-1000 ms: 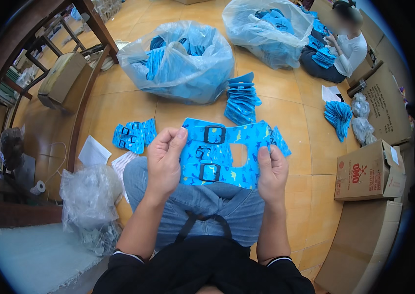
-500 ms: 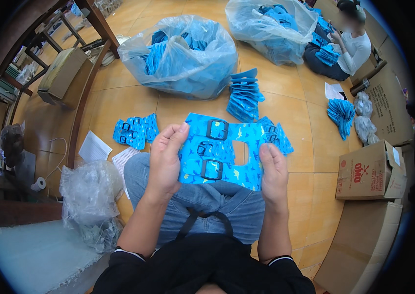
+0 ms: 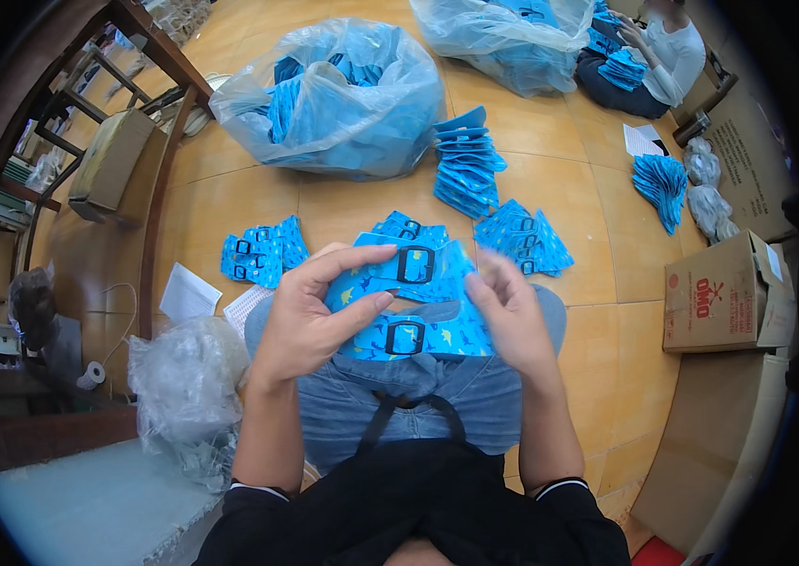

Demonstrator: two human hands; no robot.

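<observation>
Above my lap I hold a flat blue piece (image 3: 371, 338) with a printed pattern of small yellow and dark figures. Two black buckles (image 3: 416, 265) sit on it, one above the other, with a cut-out between them. My left hand (image 3: 300, 316) grips its left side, thumb and index finger reaching over the front. At the right edge, my right hand (image 3: 517, 307) pinches it with thumb and bent fingers, slightly blurred. Just beyond lie more buckled blue pieces: a left pile (image 3: 266, 250), a middle pile (image 3: 399, 224) partly hidden, and a right pile (image 3: 524, 236).
A tall stack of blue pieces (image 3: 470, 165) stands ahead, near two clear bags (image 3: 333, 141) full of them. Another stack (image 3: 661, 189) lies right, near a seated person (image 3: 654, 57). Cardboard boxes (image 3: 715, 302) line the right; crumpled plastic (image 3: 187, 377) and a wooden frame (image 3: 168, 179) are left.
The left thumb and index finger have moved inward over the piece's front. My right hand has shifted its fingers at the right edge, and the piece is now more bent. The view has shifted slightly.
</observation>
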